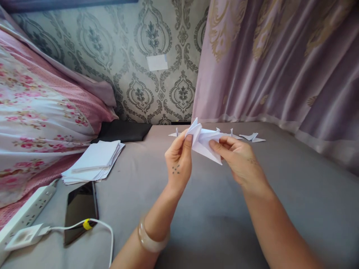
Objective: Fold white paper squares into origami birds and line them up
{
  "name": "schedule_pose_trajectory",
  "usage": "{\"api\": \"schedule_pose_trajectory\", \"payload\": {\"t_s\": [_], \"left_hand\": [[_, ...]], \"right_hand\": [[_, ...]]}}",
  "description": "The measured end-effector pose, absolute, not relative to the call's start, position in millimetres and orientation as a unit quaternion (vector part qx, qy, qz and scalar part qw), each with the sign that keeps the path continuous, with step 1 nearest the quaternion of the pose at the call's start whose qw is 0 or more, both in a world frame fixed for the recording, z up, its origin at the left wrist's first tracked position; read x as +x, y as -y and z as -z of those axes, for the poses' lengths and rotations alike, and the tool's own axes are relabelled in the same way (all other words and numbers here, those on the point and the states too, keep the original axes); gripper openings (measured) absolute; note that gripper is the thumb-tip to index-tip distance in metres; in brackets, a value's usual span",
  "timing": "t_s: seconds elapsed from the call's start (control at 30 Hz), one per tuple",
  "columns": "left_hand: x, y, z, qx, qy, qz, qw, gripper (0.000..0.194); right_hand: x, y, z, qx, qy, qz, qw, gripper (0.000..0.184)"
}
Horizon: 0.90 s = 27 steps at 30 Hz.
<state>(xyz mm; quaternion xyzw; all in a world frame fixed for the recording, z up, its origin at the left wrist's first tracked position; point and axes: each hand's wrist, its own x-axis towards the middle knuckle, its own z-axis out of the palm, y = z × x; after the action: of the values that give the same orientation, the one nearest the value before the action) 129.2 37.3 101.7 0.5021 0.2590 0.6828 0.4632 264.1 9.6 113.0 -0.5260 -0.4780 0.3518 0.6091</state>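
Observation:
A partly folded piece of white paper [204, 142] is held up above the grey surface [213, 209], between both hands. My left hand [178, 161] pinches its left flap with thumb and fingers. My right hand [239, 158] grips its right side, fingers closed on the paper. Behind the hands, several finished small white paper figures [251, 137] stand in a row on the grey surface.
A stack of white paper sheets [94, 161] lies at the left, with a dark phone [80, 209] in front of it on a white charging cable [84, 225]. A white power strip [26, 212], floral bedding [42, 116] and a black cloth [123, 130] are at left. Curtains [280, 63] hang at right.

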Motion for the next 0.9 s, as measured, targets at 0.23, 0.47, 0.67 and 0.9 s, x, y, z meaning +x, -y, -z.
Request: {"api": "schedule_pose_trajectory", "payload": {"t_s": [0.23,0.47,0.67,0.9], "left_hand": [[136,-34,-98,0.519,-0.244,-0.681,0.456,0.02],[144,-34,-89,0.533,-0.26,-0.67,0.446,0.022],[137,-47,-86,0.466,-0.285,-0.64,0.541,0.024],[127,-59,-90,0.406,-0.237,-0.546,0.694,0.021]], "right_hand": [[264,-14,-101,-0.59,0.487,-0.24,0.598,0.024],[257,-12,-103,-0.638,0.507,-0.126,0.566,0.02],[253,-3,-110,-0.579,0.614,-0.11,0.525,0.019],[259,-3,-113,-0.553,0.602,-0.208,0.537,0.016]]}}
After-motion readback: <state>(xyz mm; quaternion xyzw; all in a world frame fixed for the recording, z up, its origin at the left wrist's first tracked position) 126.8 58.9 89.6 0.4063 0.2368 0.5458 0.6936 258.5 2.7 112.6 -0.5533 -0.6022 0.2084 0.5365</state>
